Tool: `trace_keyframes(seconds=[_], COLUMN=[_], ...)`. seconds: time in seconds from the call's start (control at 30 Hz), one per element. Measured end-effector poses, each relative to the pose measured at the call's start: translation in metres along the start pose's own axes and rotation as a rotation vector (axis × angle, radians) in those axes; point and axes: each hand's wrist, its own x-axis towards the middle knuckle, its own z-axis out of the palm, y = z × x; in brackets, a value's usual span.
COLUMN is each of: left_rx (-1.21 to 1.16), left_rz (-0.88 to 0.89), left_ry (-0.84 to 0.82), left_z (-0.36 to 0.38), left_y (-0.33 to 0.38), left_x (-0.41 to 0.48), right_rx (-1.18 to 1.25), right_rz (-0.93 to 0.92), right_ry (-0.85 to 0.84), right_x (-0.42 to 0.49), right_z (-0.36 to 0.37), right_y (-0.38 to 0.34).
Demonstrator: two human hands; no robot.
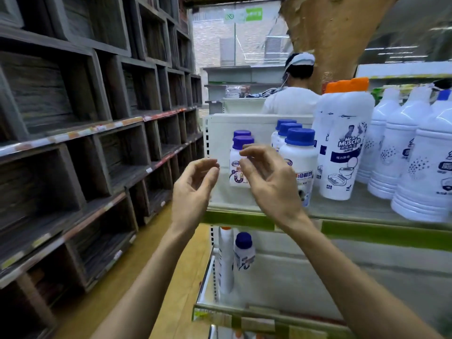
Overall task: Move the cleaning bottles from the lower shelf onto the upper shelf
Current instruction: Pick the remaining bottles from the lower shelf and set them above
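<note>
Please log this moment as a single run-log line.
left hand: open, empty | right hand: open, before purple-capped bottle | lower shelf: tall bottle, small bottle waiting

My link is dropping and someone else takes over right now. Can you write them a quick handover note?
Left hand and right hand: both open and empty, raised before the purple-capped bottles on the upper shelf.
Done: many bottles already stand on the upper shelf.
To do: a tall orange-capped bottle and a small purple-capped bottle stand upright at the left end of the lower shelf.
</note>
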Motion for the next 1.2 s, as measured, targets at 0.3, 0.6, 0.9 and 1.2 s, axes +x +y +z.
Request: trace_keyframes(seconds=[0.3, 0.6, 0.9, 1.2], left_rx=[-0.135, -0.177, -0.196, -0.159], left_rz=[0.028, -0.420, -0.471, -0.486], left_ry=[0.036, 0.105, 0.159, 0.188], left_z=[-0.012, -0.016, 0.001, -0.006], left_y=[-0.029, -0.140, -0.202, -0.234], left_x=[-0.078, -0.137, -0.161, -0.179], right_rx=[0.305, 0.127, 0.110, 0.114], right_rz=[0.138, 0.586, 0.633, 0.620], right_ry=[-0.118, -0.240, -0.283, -0.069], right_x=[-0.111, -0.158, -0.134, -0.141], right_z=[-0.017, 0.019, 0.097, 0.106], right_y=[0.016, 0.116, 0.175, 0.173])
